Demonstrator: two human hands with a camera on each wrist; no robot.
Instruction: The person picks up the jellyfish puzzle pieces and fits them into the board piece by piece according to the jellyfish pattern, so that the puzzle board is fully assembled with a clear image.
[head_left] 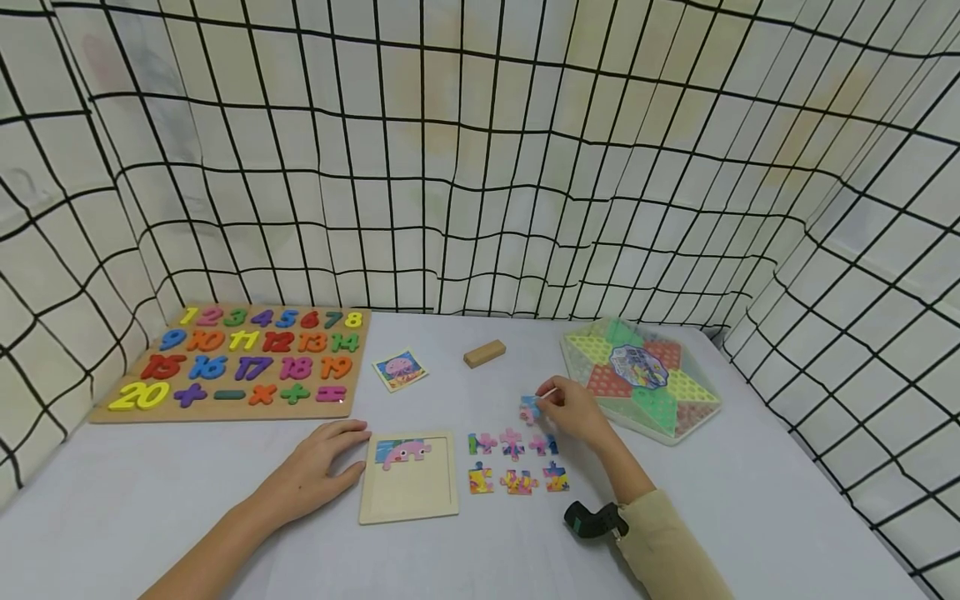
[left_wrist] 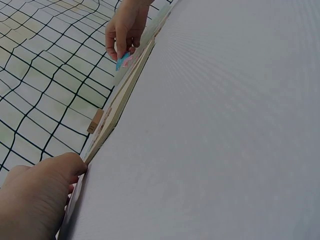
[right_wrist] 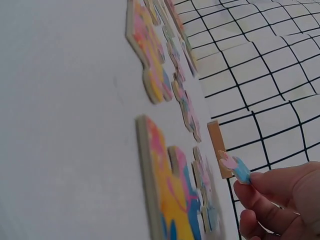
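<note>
Wooden puzzle tray (head_left: 412, 496) between two hands; one piece pinched.
Left of tray: number board (head_left: 225, 412), filled with coloured numerals and signs; left hand (head_left: 318, 467), fingers relaxed, gripping nothing, touches the tray's left edge, presumably to steady it. Tray contains a pig-picture section (head_left: 405, 451), far left. Right of tray: six loose jigsaw pieces (head_left: 519, 482), two rows, likely spread for choosing; beyond them, blue-pink jigsaw piece (head_left: 528, 408), pinched between right hand's (head_left: 573, 412) thumb and fingers; farther right, clear-lidded hexagonal box (head_left: 621, 412) holding coloured triangular sections.

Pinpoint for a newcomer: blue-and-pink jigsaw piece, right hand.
Find the square pale wooden tray on the white table. Right of it lie two rows of multicoloured jigsaw pieces. Beyond them, the right hand pinches the target piece, the only one held.
</note>
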